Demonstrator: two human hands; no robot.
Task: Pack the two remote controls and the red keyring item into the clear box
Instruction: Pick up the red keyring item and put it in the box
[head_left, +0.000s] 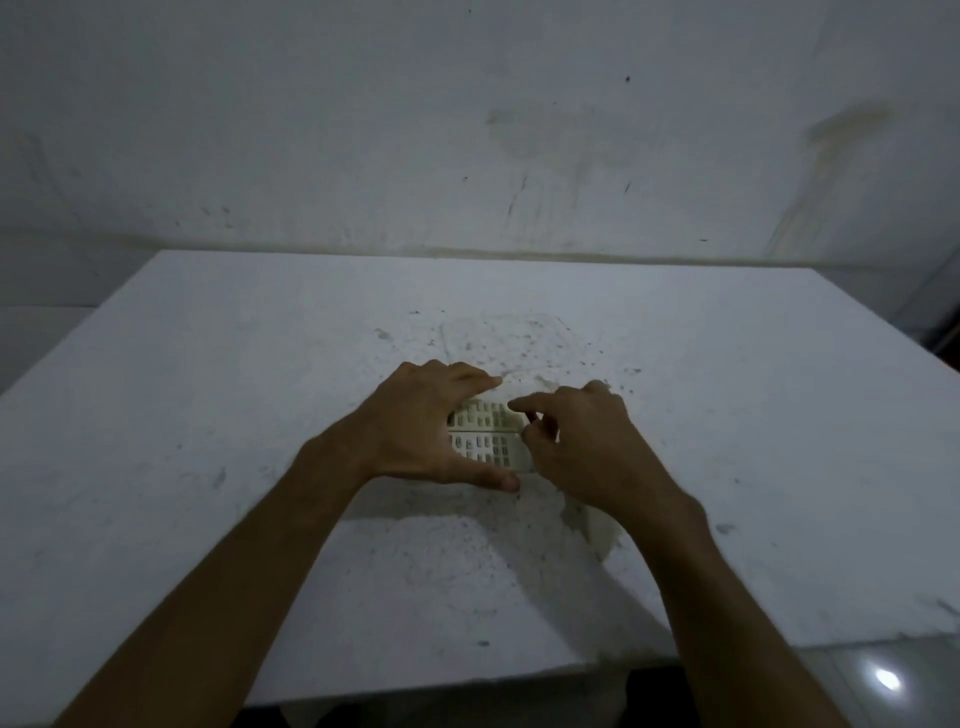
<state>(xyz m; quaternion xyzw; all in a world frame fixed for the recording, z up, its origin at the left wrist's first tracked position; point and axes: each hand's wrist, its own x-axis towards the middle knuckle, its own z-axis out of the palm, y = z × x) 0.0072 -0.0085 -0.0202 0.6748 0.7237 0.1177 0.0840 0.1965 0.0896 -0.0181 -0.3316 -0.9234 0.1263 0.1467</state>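
Observation:
Two white remote controls (485, 434) with grey buttons lie side by side in the middle of the white table (208, 415). My left hand (421, 431) spans both, index finger along the far side and thumb along the near side. My right hand (576, 447) is at their right end with fingers curled and fingertips touching them. Faint shiny edges of the clear box (597, 535) show around the remotes and under my right wrist. Whether the remotes sit inside it I cannot tell. No red keyring item is in view.
A scuffed white wall (467, 130) rises right behind the table. The table's near edge (415, 680) is close to my body, and a shiny floor (883, 680) shows at the lower right. Dark specks dot the tabletop around the hands.

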